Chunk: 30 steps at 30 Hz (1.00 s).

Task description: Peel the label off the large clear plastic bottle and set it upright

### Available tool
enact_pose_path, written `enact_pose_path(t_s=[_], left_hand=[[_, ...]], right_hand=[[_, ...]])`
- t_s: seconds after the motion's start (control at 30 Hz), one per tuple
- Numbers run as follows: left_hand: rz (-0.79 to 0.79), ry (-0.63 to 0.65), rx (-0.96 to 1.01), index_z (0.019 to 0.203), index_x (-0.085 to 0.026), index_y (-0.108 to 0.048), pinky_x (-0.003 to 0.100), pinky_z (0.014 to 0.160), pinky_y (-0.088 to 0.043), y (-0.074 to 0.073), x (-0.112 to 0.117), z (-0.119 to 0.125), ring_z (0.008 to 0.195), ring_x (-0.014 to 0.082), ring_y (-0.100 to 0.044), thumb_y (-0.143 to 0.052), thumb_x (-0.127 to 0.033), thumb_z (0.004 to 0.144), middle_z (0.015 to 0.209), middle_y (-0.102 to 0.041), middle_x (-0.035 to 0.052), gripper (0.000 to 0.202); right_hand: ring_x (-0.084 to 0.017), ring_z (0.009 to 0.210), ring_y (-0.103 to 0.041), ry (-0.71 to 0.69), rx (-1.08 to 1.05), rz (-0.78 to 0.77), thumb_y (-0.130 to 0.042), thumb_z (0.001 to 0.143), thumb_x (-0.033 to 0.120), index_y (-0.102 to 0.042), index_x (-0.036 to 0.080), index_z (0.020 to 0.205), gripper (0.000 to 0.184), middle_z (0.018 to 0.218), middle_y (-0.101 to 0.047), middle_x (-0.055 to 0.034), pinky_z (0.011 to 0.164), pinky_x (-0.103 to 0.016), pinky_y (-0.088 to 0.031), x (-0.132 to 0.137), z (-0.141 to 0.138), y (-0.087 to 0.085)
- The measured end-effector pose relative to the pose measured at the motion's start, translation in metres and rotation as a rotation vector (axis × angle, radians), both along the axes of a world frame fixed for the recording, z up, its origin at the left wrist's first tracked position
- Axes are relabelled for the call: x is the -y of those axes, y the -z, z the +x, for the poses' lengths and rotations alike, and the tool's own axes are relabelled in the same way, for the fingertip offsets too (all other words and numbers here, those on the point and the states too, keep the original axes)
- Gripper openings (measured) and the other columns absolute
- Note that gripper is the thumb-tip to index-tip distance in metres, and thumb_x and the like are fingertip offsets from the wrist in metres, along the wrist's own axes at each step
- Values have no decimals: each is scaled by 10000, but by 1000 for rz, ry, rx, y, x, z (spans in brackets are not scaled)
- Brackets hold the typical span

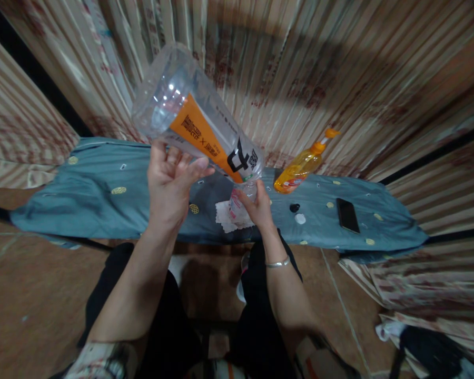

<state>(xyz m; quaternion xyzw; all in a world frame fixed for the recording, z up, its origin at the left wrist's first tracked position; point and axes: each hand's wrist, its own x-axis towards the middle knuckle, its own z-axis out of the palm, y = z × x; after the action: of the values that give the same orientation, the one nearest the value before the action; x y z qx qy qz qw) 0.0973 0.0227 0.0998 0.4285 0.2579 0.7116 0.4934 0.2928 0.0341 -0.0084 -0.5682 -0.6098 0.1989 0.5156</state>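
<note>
My left hand (169, 181) holds up a large clear plastic bottle (221, 118) with an orange label, thumb and fingers along its lower side. The bottle is tilted, its base up to the left and its neck down to the right. Beneath that neck, a smaller clear bottle (234, 203) with pink markings stands on a white scallop-edged napkin (224, 217). My right hand (257, 206) is closed around the top of the small bottle, where the two bottles meet. Whether liquid passes between them I cannot make out.
A blue-green cloth (205, 231) covers the narrow bench. To the right are an orange pump bottle (298, 169), a small black cap (295, 208), a white cap (300, 218) and a phone (347, 215). Patterned curtains (300, 68) hang behind; dark poles flank the bench.
</note>
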Motion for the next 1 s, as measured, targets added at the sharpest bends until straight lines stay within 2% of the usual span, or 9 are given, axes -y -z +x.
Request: enact_pose_path(t_s=[0.23,0.43,0.63,0.83,1.0], left_hand=[[-4,-4,-2,1025,-342,-637,381,772,-611,1,-1,0,1214,317,-611,-898,-203,636,1171,-682,-1,488],[31,0,9,1012,-335,-643,361,716,-618,1,-2,0,1173,300,-629,-900,-195,623,1171,-667,-4,487],[24,3,-5,1002,-363,-641,351,736,-622,1,-2,1,1207,292,-614,-897,-212,630,1186,-677,-33,476],[4,-30,18,924,-314,-624,348,664,-600,2,-3,2,1008,257,-674,-930,-207,562,1065,-718,-45,487],[-33,-50,0,886,-267,-645,378,683,-594,10,-6,-1,845,227,-687,-932,-269,575,897,-730,-31,424]], right_hand=[[-239,881,-664,3,-5,3,-692,834,528,-579,212,1173,477,1002,-714,-63,813,-388,-538,0,0,1],[-237,880,-664,1,1,17,-690,835,529,-580,222,1172,469,994,-711,-55,820,-389,-542,0,0,0],[-246,877,-665,10,13,-3,-692,834,527,-584,211,1157,465,990,-711,-65,824,-402,-541,-1,0,0],[-243,874,-669,1,5,10,-685,841,527,-583,216,1162,458,979,-719,-59,805,-385,-540,-1,0,1],[-241,888,-669,2,1,11,-689,842,512,-584,219,1173,454,1014,-723,-60,796,-370,-533,-1,0,1]])
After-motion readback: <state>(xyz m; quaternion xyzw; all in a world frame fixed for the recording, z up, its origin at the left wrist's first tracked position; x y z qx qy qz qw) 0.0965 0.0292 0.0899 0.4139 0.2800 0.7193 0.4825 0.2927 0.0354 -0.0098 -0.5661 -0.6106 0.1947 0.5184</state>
